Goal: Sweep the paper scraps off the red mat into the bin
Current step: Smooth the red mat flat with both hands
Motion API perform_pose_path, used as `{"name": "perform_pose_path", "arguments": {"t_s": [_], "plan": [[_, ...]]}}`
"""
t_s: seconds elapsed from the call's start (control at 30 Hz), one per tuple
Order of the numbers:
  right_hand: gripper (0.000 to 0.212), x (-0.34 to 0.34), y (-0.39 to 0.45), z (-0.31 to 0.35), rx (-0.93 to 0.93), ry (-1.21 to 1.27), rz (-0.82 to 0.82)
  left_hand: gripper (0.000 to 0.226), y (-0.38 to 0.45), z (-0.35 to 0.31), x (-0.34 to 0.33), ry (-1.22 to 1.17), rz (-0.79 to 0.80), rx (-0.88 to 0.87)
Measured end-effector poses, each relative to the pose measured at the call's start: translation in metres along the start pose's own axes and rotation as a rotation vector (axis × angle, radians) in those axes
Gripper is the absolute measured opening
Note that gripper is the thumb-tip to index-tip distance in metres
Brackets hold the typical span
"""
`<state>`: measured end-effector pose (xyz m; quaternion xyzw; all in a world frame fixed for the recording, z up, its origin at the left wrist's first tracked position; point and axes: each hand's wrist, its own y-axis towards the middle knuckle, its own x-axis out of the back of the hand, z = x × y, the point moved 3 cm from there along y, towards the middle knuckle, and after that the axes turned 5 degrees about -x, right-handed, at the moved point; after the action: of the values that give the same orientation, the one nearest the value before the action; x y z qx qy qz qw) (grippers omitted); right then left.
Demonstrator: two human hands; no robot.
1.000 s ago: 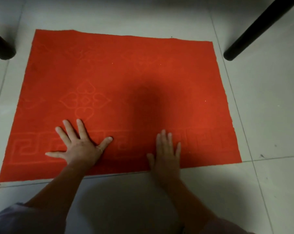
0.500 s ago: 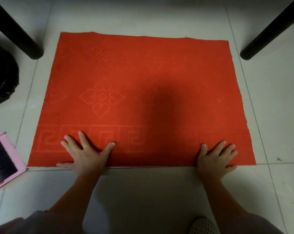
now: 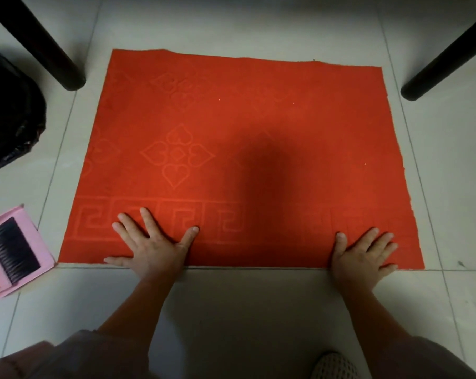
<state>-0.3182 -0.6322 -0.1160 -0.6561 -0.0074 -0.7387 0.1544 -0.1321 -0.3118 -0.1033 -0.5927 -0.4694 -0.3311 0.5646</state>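
Note:
The red mat lies flat on a pale tiled floor, embossed with heart and key patterns. My left hand presses flat on its near edge left of centre, fingers spread, holding nothing. Spread the same way, my right hand rests on the near right corner. Only a few tiny pale specks show on the mat. A black bin bag sits at the far left. A pink dustpan holding a black-bristled brush lies on the floor left of the mat.
Two dark furniture legs stand on the floor, one at the mat's far left corner, one at the far right. A shoe tip shows at the bottom edge. A head shadow darkens the mat's middle.
My right hand slid right along the near edge to the right corner. The left hand stayed on the near edge. The view shifted, bringing the dustpan and bin bag into sight.

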Motion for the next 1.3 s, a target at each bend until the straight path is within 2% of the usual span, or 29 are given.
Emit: {"name": "perform_pose_path", "arguments": {"t_s": [0.37, 1.3], "plan": [[0.080, -0.002, 0.000, -0.003, -0.030, -0.034, 0.014, 0.118, -0.004, 0.001, -0.003, 0.008, -0.005, -0.004], [0.077, 0.009, -0.001, 0.003, -0.060, -0.065, 0.063, 0.115, -0.005, 0.002, 0.002, 0.011, 0.010, -0.027]]}}
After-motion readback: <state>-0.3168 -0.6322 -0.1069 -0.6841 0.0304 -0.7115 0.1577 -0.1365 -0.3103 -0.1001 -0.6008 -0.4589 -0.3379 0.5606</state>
